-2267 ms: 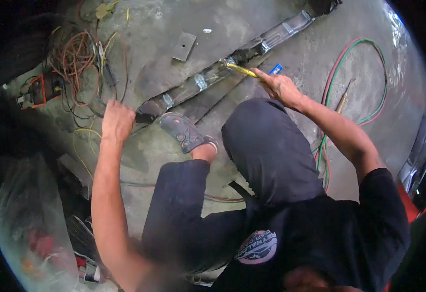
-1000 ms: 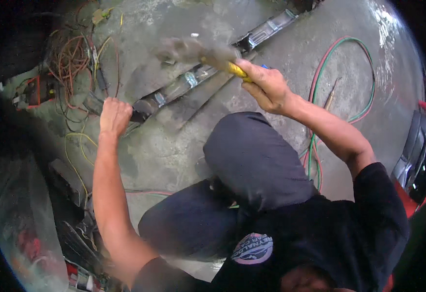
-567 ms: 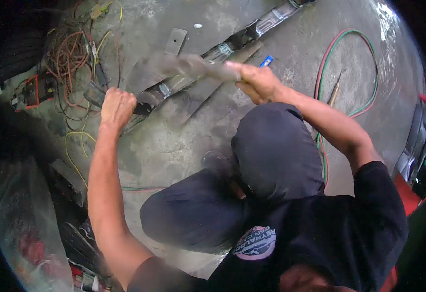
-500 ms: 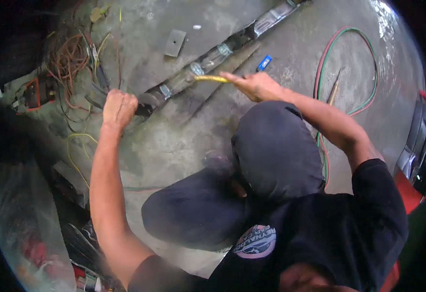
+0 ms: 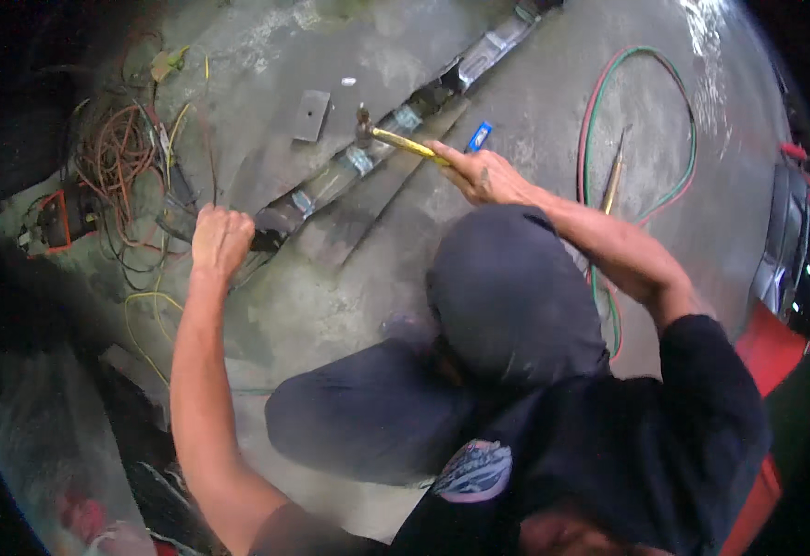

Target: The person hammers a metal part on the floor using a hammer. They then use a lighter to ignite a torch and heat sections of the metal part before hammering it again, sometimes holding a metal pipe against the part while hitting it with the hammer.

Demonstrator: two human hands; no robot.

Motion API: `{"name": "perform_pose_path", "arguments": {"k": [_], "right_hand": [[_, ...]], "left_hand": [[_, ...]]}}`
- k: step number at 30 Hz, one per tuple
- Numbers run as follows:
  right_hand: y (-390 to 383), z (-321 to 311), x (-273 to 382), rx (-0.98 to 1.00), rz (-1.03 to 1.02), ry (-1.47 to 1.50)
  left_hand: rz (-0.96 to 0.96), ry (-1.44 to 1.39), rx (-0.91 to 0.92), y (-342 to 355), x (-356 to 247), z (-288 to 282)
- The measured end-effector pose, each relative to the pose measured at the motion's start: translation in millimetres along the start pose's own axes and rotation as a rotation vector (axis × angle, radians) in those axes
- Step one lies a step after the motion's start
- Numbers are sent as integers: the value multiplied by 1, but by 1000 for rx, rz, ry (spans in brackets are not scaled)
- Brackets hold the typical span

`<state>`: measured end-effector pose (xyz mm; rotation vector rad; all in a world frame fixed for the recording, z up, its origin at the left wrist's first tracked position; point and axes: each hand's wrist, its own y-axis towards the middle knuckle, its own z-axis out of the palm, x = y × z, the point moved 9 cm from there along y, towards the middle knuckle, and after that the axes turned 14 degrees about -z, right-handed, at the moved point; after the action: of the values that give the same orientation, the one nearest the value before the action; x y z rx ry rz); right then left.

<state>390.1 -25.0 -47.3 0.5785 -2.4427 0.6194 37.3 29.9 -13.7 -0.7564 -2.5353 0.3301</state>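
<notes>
In my right hand (image 5: 490, 178) is a hammer (image 5: 407, 145), gripped by its yellow handle. Its dark head stands upright over the long metal bar (image 5: 326, 183); whether it touches the bar I cannot tell. The bar runs slantwise across the floor from near left to far right, with several pale bluish patches along it. My left hand (image 5: 222, 243) is closed in a fist at the bar's dark near end, and its fingers hide what they wrap round.
Beside the bar lie a flat metal strip (image 5: 382, 199), a small metal plate (image 5: 311, 116) and a blue box (image 5: 480, 136). Tangled brown cable (image 5: 118, 153) is at left. Red and green hoses (image 5: 590, 120) loop at right near a pointed tool (image 5: 614, 181). My bent knees (image 5: 516, 292) are close in.
The hammer head has come up and away from the bar's surface. My left hand stays at the bar's near end, while the whole view has shifted slightly.
</notes>
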Motion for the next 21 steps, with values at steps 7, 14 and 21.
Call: {"name": "perform_pose_path", "arguments": {"k": [7,14,21], "right_hand": [[-23,-61,35,-521,-256,113],[-19,-44,31,-283,-123,18],[-44,-148,84,-885,-523,169]], "left_hand": [[-2,-4,-33,-12,12,-8],[21,14,10,-15,8,5],[-13,38,27,-6,15,4]]}}
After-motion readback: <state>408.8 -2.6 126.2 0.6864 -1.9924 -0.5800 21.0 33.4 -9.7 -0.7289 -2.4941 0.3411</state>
